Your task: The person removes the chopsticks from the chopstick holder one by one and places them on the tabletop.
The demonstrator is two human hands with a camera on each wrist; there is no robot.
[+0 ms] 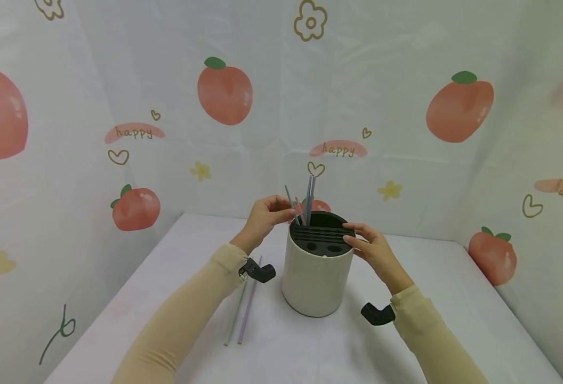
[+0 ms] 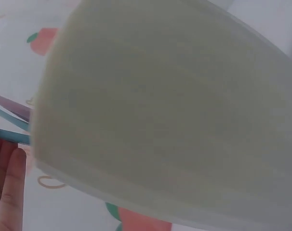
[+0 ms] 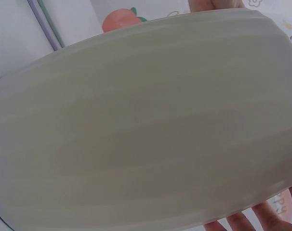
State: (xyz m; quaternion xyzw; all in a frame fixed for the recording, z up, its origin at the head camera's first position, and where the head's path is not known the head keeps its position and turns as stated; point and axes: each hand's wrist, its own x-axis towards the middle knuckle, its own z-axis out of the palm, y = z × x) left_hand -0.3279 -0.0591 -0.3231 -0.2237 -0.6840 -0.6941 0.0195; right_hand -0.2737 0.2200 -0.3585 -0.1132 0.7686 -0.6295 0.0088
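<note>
A round off-white utensil holder [image 1: 317,282] with a black slotted top [image 1: 322,234] stands upright on the table. Several thin straws rise from its back opening, among them a tall blue-grey straw [image 1: 309,194] and a pink straw [image 1: 299,210]. My left hand [image 1: 267,216] is at the left rim and pinches a blue straw [image 2: 13,136] between thumb and fingers. On the opposite side, my right hand [image 1: 372,248] holds the holder's rim, its fingertips over the edge of the black top. The holder's pale wall fills most of both wrist views.
A green straw [image 1: 235,317] and a purple straw [image 1: 249,314] lie side by side on the white table [image 1: 420,320], left of the holder. A printed curtain [image 1: 372,69] with fruit and flowers hangs behind and at both sides.
</note>
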